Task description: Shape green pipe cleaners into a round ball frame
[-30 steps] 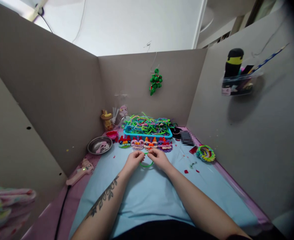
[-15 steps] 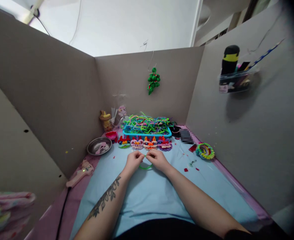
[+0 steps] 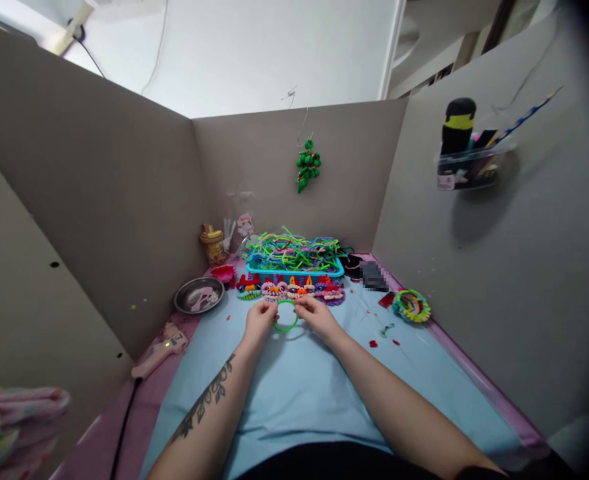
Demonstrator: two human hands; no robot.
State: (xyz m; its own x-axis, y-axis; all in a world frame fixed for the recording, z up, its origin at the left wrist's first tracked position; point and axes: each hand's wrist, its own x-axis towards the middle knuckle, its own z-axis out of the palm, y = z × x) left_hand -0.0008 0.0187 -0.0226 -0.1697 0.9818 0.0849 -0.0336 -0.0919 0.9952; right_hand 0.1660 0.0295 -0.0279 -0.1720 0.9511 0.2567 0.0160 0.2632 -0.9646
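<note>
A thin green ring (image 3: 285, 331), which looks like a bent pipe cleaner, is held up over the blue cloth. My left hand (image 3: 261, 321) pinches its left side and my right hand (image 3: 318, 316) pinches its upper right side, fingertips closed. Just behind my hands stands a row of several fuzzy, colourful animal-face figures (image 3: 275, 288). A blue tray (image 3: 294, 273) heaped with loose pipe cleaners (image 3: 294, 252), many of them green, sits behind the row.
On the left are a metal bowl (image 3: 199, 295) and a pink glue gun (image 3: 160, 353) with a cord. To the right lie a bundle of yellow-green rings (image 3: 412, 306) and small red scraps (image 3: 373, 344). Grey panels enclose the table; a clear bin (image 3: 474, 167) hangs on the right one.
My hands have moved slightly apart. The green ring, partly hidden behind my fingers before, now shows as a round, upright loop between them.
</note>
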